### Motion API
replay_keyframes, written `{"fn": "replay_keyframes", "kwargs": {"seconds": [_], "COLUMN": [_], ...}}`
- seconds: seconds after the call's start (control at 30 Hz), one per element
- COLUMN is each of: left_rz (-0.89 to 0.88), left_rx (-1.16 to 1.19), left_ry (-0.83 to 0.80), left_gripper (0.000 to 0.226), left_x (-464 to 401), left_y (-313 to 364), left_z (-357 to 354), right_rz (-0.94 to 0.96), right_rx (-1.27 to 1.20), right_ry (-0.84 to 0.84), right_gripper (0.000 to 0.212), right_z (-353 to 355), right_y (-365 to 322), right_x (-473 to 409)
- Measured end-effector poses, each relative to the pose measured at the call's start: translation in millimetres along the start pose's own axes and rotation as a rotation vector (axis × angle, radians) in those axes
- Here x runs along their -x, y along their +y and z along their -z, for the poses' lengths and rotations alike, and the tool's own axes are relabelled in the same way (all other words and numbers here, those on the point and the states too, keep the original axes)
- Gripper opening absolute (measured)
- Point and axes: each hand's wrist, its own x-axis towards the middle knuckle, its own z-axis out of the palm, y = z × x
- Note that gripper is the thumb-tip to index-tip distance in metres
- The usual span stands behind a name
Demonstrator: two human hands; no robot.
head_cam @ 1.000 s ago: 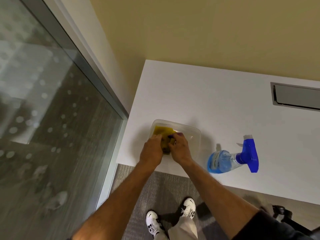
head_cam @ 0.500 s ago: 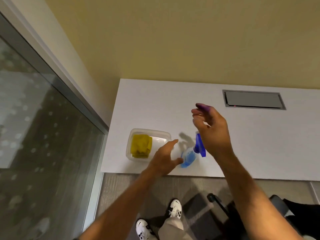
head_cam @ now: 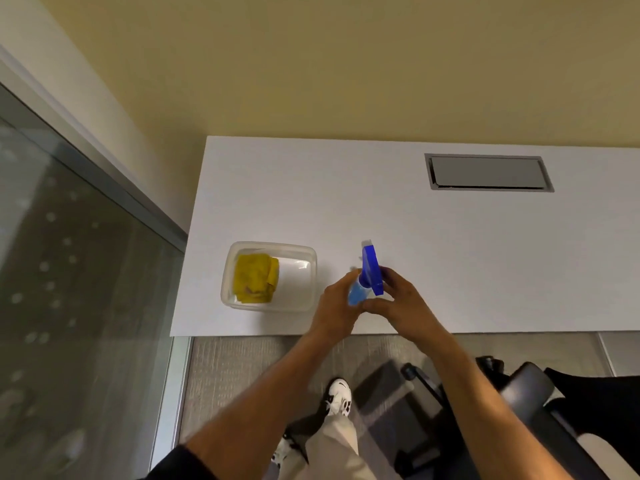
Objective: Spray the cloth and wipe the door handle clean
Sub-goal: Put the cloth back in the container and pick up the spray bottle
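On the white worktop (head_cam: 450, 254), we see a folded yellow cloth (head_cam: 256, 278) lying in a clear tub (head_cam: 311, 258) at left. Just right of it, our left hand (head_cam: 337, 306) and right hand (head_cam: 403, 303) curl closed around the blue spray bottle (head_cam: 369, 275). A loose two-handed hold could let it slip or spray wide of the cloth.

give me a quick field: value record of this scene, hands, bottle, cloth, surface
left hand: closed around the bottle's body from the left
right hand: wrapped on the bottle just below the spray head
blue plastic spray bottle: upright, held by both hands over the table's near edge
yellow folded cloth: lying in the tub, untouched
clear plastic tub: on the table, left of the bottle
white table: has a grey rectangular hatch at back right
door handle: not in view
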Motion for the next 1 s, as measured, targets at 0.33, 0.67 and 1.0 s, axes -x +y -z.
{"fn": "replay_keyframes", "kwargs": {"seconds": [0.33, 0.67, 1.0], "left_rz": [-0.140, 0.084, 0.161], "left_rx": [-0.028, -0.082, 0.003], "left_ry": [0.003, 0.107, 0.126], "left_gripper": [0.051, 0.057, 0.053], "left_x": [14.5, 20.6, 10.7], "left_y": [38.8, 45.8, -19.4], "left_z": [42.4, 127.0, 116.0], "right_rz": [0.320, 0.527, 0.439], "right_rx": [0.042, -0.023, 0.042], "right_ry": [0.302, 0.146, 0.102], "right_gripper": [0.040, 0.037, 0.034], "right_z": [-5.2, -44.3, -96.8], "right_y": [-57.4, -116.1, -67.7], "right_x": [14.5, -1.6, -39.9]}}
